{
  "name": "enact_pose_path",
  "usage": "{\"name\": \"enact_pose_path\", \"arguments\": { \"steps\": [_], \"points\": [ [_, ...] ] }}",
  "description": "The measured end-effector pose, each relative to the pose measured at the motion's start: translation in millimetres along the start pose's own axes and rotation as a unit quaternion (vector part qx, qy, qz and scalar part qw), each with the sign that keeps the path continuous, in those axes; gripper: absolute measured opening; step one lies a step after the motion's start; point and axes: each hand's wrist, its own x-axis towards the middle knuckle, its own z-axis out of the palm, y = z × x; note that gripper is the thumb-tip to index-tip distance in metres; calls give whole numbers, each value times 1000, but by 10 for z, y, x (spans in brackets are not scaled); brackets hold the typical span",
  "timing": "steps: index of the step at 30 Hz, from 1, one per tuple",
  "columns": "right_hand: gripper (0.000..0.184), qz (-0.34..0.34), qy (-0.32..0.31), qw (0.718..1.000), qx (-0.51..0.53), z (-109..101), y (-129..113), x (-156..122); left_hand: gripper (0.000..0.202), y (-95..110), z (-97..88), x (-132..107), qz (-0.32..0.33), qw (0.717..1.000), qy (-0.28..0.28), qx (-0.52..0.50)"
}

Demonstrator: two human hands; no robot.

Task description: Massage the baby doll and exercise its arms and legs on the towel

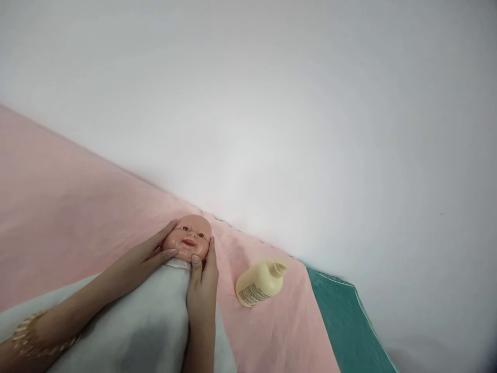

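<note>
A baby doll (189,239) lies face up, its bald head toward the wall and its body in white cloth (155,316). My left hand (157,247) cups one side of the doll's head, thumb at the chin. On the other side, my right hand (204,269) presses against the cheek, its thumb near the jaw. Both hands hold the head between them. To the right of my right hand stands a pale yellow pump bottle (259,284) with printed text, slightly tilted in view.
Pink cloth (77,207) covers the surface beneath the doll and bottle. A green strip (349,316) borders it at the right. Behind rises a plain white wall (272,114). A beaded bracelet (29,336) circles my left wrist.
</note>
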Motion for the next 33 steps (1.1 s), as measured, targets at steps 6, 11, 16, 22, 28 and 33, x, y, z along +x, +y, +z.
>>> {"name": "enact_pose_path", "arguments": {
  "steps": [6, 11, 16, 22, 28, 33],
  "points": [
    [66, 17, -10, 1000, -11, -21, -59, -32, 71, 83, -73, -10, -10, 999, -31, -37],
    [80, 33, -20, 999, 16, 1, -109, -49, 71, 79, -39, -26, -38, 997, -59, -13],
    [91, 52, -10, 998, 28, 45, -175, -50, 78, 63, 27, -33, -33, 999, -40, -15],
    [84, 54, -20, 998, -3, 38, -192, -60, 78, 118, 1, -23, -32, 998, -46, -5],
    [72, 35, -23, 999, 4, -14, -120, -12, 75, 217, -43, -43, -19, 999, -37, 14],
    [66, 28, 15, 999, 41, -17, -4, 44, 68, 220, -28, -63, -12, 999, -37, -1]
  ]
}}
